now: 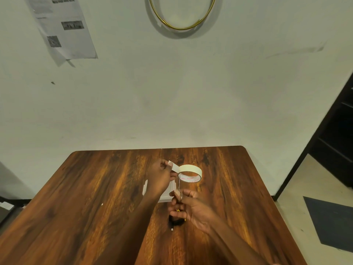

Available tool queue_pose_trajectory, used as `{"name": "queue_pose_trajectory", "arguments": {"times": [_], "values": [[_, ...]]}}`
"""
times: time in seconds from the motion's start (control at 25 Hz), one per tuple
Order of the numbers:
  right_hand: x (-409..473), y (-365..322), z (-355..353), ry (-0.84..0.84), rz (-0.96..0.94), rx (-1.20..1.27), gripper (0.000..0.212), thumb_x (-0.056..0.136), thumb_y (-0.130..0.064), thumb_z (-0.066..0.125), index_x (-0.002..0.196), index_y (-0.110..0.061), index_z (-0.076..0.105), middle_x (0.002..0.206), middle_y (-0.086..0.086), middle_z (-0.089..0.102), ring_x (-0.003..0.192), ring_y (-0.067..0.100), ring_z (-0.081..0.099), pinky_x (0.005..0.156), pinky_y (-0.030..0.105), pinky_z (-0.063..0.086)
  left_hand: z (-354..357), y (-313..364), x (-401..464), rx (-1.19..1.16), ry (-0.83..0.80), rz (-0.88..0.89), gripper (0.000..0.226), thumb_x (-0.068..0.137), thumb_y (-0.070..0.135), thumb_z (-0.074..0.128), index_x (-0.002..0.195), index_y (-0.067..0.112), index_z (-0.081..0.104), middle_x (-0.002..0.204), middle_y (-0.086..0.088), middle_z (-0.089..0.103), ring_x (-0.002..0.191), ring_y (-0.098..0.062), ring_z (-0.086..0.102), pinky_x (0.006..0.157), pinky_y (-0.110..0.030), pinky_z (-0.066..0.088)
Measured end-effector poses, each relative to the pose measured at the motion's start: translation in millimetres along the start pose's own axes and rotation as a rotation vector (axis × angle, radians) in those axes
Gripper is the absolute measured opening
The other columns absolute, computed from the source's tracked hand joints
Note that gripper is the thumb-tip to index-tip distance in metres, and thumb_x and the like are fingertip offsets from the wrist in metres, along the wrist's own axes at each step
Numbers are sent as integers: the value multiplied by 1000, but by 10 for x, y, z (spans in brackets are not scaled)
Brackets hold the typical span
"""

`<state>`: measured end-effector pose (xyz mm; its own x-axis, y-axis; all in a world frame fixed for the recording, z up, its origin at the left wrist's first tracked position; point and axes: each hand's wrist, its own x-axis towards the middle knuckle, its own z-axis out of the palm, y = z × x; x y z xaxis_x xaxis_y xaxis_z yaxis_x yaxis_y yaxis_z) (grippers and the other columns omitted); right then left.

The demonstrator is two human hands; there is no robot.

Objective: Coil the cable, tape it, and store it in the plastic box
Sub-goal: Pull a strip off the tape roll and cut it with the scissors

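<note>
My left hand [162, 177] pinches the free end of a strip pulled from a cream tape roll [191, 172], over the far middle of the wooden table [86, 197]. My right hand [193, 207] grips a pair of scissors [179, 185], whose thin blades point up at the strip beside the roll. A dark coiled cable [176, 221] lies on the table just under my right hand, partly hidden by its fingers. The clear plastic box [165, 197] sits beneath my left wrist, mostly covered by it.
A small white scrap [172, 229] lies near the cable, another [102, 204] to the left. The table stands against a pale wall bearing a paper sheet [63, 27] and a gold ring [181, 14]. A dark shelf unit [336, 142] and floor mat [330, 220] are at right.
</note>
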<state>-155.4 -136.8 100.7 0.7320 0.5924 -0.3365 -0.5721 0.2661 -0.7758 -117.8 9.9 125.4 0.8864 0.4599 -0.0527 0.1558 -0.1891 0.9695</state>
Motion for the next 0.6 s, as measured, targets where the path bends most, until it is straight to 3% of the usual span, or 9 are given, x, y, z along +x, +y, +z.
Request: {"name": "queue_pose_trajectory", "arguments": {"times": [0.2,0.4,0.6], "values": [[135,-88,24,-77,-60,19,31,87,-32,63,97,-3,68,82,16,65,72,25,72,66,34,63,12,108,-31,2,0,68,11,99,19,55,89,20,58,94,-10,73,76,-22,76,76,-42,63],[134,-201,21,-85,-95,-21,34,85,-37,63,95,-5,69,80,15,65,74,25,71,68,35,62,-1,184,-88,25,5,93,8,100,21,54,97,16,59,93,-4,73,77,-18,75,73,-36,64],[175,-227,-16,-91,-106,-43,40,83,-36,66,105,-2,66,83,14,67,77,28,70,68,36,63,-29,228,-117,47,14,98,9,101,23,53,100,16,58,87,3,70,74,-17,74,67,-31,62]]}}
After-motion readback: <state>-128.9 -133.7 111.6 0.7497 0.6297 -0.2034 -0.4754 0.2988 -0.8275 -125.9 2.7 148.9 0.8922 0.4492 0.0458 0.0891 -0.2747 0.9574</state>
